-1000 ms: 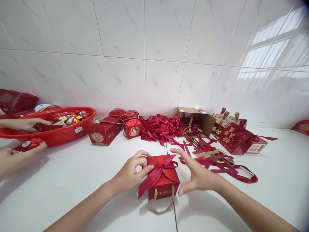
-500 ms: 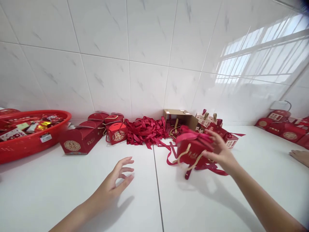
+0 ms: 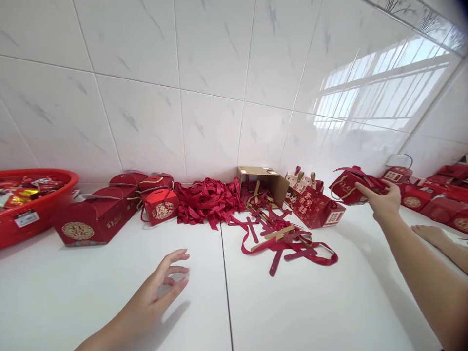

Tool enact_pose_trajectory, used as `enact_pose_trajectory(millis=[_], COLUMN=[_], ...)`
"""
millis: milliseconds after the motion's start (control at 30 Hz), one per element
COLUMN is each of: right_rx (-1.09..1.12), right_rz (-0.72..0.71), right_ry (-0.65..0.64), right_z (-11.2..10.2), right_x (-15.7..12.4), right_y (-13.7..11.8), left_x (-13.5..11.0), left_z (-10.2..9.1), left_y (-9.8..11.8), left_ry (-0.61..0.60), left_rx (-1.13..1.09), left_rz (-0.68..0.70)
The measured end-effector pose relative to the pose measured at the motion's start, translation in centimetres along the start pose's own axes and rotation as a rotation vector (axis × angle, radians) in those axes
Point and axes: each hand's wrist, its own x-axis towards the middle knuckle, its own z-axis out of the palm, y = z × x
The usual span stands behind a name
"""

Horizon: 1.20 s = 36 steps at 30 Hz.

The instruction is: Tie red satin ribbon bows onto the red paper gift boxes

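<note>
A wall of white tiles [image 3: 212, 63] with grey veins stands behind the work place, and on its right part a barred window is reflected [image 3: 365, 87]. Before it lies a white table [image 3: 278, 312], crossed by one dark seam. The right hand [image 3: 387, 200] is bent around a red gift box [image 3: 353, 190], gripping it from the side, with the thumb on the near face. This box is held in the air, a little tilted, at the right side of the table; a dark red ribbon is tied on its top and a rope handle [image 3: 341, 192] hangs at its front. Just beyond it stands a row of red boxes [image 3: 415, 195]. The left hand [image 3: 161, 287] is half open, the fingers loosely curved, and has hold of nothing; its shadow falls on the table beside it. Farther back from this hand are several dark red boxes [image 3: 95, 219], a small brighter red box [image 3: 159, 207] and a heap of ribbons [image 3: 208, 200]. At the left edge is a red tub [image 3: 51, 214] with wrapped sweets [image 3: 22, 195]. Near the middle, a cardboard carton [image 3: 280, 190] lies open on its side, with many strips [image 3: 276, 263] spread before it, and beside it rests a patterned box [image 3: 310, 207]. Another person's hand [image 3: 431, 234] is at the right edge.
</note>
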Motion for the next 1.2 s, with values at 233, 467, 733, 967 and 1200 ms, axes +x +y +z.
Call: enact_pose_trajectory(millis=[233,467,733,967,1200], right_rx=[-0.060,-0.138,0.029,0.269,0.135], right_rz=[0.092,0.033,-0.305,-0.836,-0.964], right_ry=[-0.196,-0.295,-0.058,-0.354,-1.860], right_z=[1.4,2.0,3.2,1.9,3.3], right_x=[-1.2,-3.5,-7.0,-22.9,-36.0], right_y=[-0.1,-1.5,-10.1,-17.3,-11.5], left_x=[-0.2,-0.1,-0.6,0.3,1.2], left_z=[0.1,0.3,0.1,-3.9,-12.8], left_y=[0.0,-0.4,0.8,0.9,-0.7], left_ry=[0.044,0.105,0.114,0.601,0.984], left_rx=[-0.040,-0.078,-0.030,0.519,0.502], left_rz=[-0.015,-0.014,-0.015,0.133,-0.176])
